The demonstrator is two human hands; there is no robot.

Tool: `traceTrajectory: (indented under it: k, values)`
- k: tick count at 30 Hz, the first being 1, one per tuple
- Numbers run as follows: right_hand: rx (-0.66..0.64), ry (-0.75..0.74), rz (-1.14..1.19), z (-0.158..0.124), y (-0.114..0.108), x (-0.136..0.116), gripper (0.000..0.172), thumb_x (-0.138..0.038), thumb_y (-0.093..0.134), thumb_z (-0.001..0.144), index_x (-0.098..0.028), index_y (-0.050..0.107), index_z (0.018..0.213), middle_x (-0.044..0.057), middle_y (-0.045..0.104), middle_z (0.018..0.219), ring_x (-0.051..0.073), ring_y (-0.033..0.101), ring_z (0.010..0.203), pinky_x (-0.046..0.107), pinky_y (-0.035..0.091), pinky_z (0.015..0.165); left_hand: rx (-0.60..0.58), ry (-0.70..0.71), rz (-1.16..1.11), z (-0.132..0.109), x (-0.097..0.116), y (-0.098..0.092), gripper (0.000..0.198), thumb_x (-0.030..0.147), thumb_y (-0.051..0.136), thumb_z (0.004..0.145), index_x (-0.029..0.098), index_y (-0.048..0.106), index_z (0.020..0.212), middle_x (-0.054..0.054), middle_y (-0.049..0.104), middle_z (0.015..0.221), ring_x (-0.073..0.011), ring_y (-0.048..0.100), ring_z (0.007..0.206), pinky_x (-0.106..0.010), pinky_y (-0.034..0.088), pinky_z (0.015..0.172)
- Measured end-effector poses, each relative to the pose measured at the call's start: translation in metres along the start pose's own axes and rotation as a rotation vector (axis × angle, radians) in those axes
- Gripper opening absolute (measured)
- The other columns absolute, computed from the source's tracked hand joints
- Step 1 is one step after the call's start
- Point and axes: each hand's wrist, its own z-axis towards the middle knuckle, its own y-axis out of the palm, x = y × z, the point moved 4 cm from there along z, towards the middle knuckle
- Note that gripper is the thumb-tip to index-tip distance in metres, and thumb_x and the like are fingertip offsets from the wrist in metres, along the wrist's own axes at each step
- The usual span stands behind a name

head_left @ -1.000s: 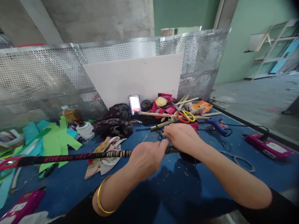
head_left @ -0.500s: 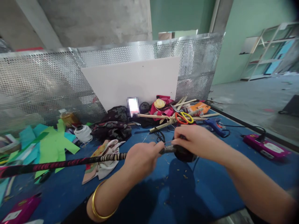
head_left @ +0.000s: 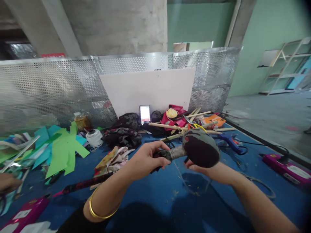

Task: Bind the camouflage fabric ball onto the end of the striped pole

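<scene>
My left hand (head_left: 145,158) is closed around the cloth-covered neck of a padded mallet (head_left: 201,147), thumb and fingers pinching just left of the binding. The mallet's round head wears camouflage fabric and faces right, towards me. Grey thread (head_left: 178,152) is wound tightly around its neck, and a loose strand hangs below in a loop. Beneath the head, my right hand (head_left: 211,173) has its fingers curled together, partly hidden; the strand runs towards it. The dark pink-striped handle (head_left: 89,182) stretches left under my left forearm.
Behind lie camouflage cloth (head_left: 123,129), a white thread spool (head_left: 94,138), scissors (head_left: 188,120), sticks and a blue glue gun (head_left: 230,142). Green strips (head_left: 62,152) cover the left. Purple power strips (head_left: 286,170) sit at both sides. Another person's hand (head_left: 9,182) shows at far left.
The mallet has turned, its head now raised and facing me, its handle lower. My right hand has moved from above the neck to beneath the head. Another hand has appeared at left.
</scene>
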Motion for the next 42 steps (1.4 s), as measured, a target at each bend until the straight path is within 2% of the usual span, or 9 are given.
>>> traceTrajectory:
  k: [3, 6, 8, 11, 13, 16, 21, 31, 42]
  values:
    - [-0.041, 0.231, 0.333, -0.006, 0.031, -0.003, 0.040, -0.047, 0.068, 0.074, -0.021, 0.067, 0.105, 0.011, 0.069, 0.105, 0.025, 0.064, 0.097, 0.040, 0.052, 0.082, 0.024, -0.027, -0.058, 0.002, -0.003, 0.000, 0.027, 0.025, 0.064, 0.071, 0.016, 0.056, 0.095, 0.006, 0.054, 0.053, -0.0049, 0.036, 0.042, -0.016, 0.026, 0.042]
    - [-0.013, 0.158, 0.454, -0.002, 0.059, -0.021, 0.039, -0.047, 0.068, 0.075, -0.020, 0.065, 0.103, 0.008, 0.068, 0.101, 0.022, 0.063, 0.095, 0.037, 0.051, 0.083, 0.023, -0.020, -0.103, 0.003, -0.004, 0.002, 0.027, 0.023, 0.065, 0.069, 0.015, 0.056, 0.093, 0.007, 0.051, 0.050, -0.0040, 0.035, 0.041, -0.016, 0.025, 0.041]
    - [0.001, 0.083, 0.290, -0.003, 0.070, -0.032, 0.024, -0.039, 0.057, 0.086, -0.019, 0.066, 0.093, 0.005, 0.066, 0.084, 0.018, 0.062, 0.080, 0.031, 0.051, 0.074, 0.032, -0.014, -0.122, 0.004, -0.003, 0.002, 0.027, 0.022, 0.065, 0.068, 0.015, 0.056, 0.093, 0.007, 0.051, 0.050, -0.0044, 0.037, 0.042, -0.016, 0.026, 0.042]
    - [0.234, -0.063, -0.142, -0.015, 0.068, -0.044, 0.021, -0.027, 0.048, 0.091, -0.019, 0.064, 0.082, 0.005, 0.060, 0.074, 0.016, 0.056, 0.069, 0.029, 0.047, 0.065, 0.062, -0.016, -0.123, 0.006, -0.005, -0.002, 0.029, 0.025, 0.066, 0.069, 0.014, 0.055, 0.094, 0.007, 0.052, 0.050, -0.0052, 0.039, 0.043, -0.016, 0.027, 0.042]
    - [0.340, -0.230, -0.284, -0.024, 0.063, -0.054, 0.015, -0.020, 0.049, 0.088, -0.019, 0.063, 0.083, 0.009, 0.061, 0.088, 0.019, 0.057, 0.080, 0.030, 0.047, 0.070, 0.063, -0.016, -0.120, 0.008, -0.008, -0.003, 0.030, 0.027, 0.066, 0.069, 0.015, 0.055, 0.093, 0.007, 0.052, 0.050, -0.0048, 0.038, 0.042, -0.016, 0.026, 0.042]
    - [0.250, -0.411, -0.125, -0.026, 0.062, -0.066, 0.016, -0.016, 0.046, 0.089, -0.019, 0.061, 0.083, 0.010, 0.063, 0.096, 0.020, 0.058, 0.091, 0.031, 0.048, 0.078, 0.030, -0.019, -0.140, 0.012, -0.014, 0.001, 0.029, 0.028, 0.065, 0.069, 0.015, 0.054, 0.092, 0.008, 0.050, 0.050, -0.0041, 0.034, 0.039, -0.016, 0.024, 0.040]
    - [0.208, -0.274, 0.078, -0.017, 0.067, -0.068, 0.027, -0.019, 0.037, 0.094, -0.019, 0.048, 0.070, -0.001, 0.049, 0.060, 0.012, 0.048, 0.057, 0.024, 0.040, 0.054, 0.052, -0.004, -0.049, 0.018, -0.023, 0.007, 0.021, 0.027, 0.061, 0.071, 0.014, 0.058, 0.087, 0.007, 0.047, 0.050, -0.0052, 0.034, 0.042, -0.018, 0.027, 0.043]
    - [0.237, -0.512, -0.329, -0.034, 0.080, -0.073, 0.017, -0.005, 0.040, 0.086, -0.019, 0.043, 0.077, 0.002, 0.045, 0.066, 0.015, 0.038, 0.063, 0.028, 0.032, 0.057, 0.136, 0.053, 0.244, 0.026, -0.037, 0.011, 0.020, 0.032, 0.059, 0.075, 0.017, 0.064, 0.089, 0.003, 0.057, 0.059, -0.0123, 0.052, 0.057, -0.022, 0.036, 0.054]
    - [0.091, -0.315, -0.328, -0.016, 0.049, -0.079, 0.024, -0.019, 0.038, 0.093, -0.018, 0.050, 0.073, 0.001, 0.047, 0.065, 0.012, 0.042, 0.059, 0.025, 0.031, 0.054, 0.093, 0.044, 0.485, 0.028, -0.033, 0.011, 0.014, 0.029, 0.053, 0.077, 0.020, 0.063, 0.082, 0.003, 0.058, 0.062, -0.0127, 0.049, 0.057, -0.022, 0.033, 0.052]
